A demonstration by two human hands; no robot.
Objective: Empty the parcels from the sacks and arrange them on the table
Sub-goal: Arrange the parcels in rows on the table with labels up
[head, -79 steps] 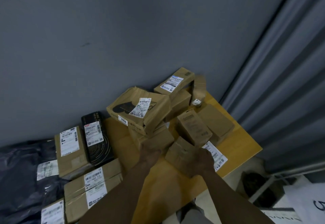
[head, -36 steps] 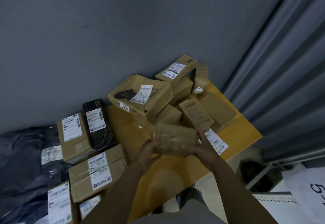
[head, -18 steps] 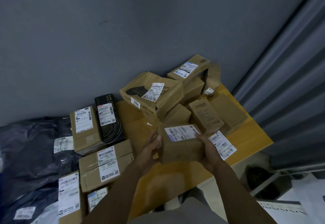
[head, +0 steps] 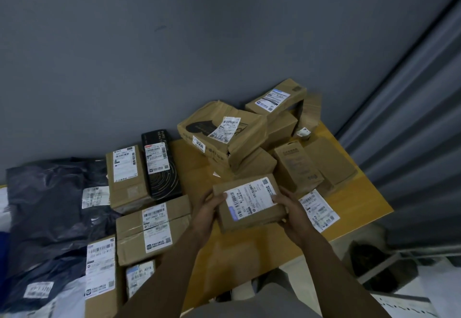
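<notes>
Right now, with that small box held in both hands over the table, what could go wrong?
1. The pile of boxes behind the held box is stacked loosely, with the big dented box tilted on top. Bumping it might topple it.

2. The left hand and right hand grip only the box's ends, so it could slip.

3. A label lies near the table edge and might get knocked off.

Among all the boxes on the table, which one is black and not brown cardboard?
The black box, lying flat near the wall, between a brown box and the pile. It has a white label and thin circular lines; all other boxes are brown.
</notes>
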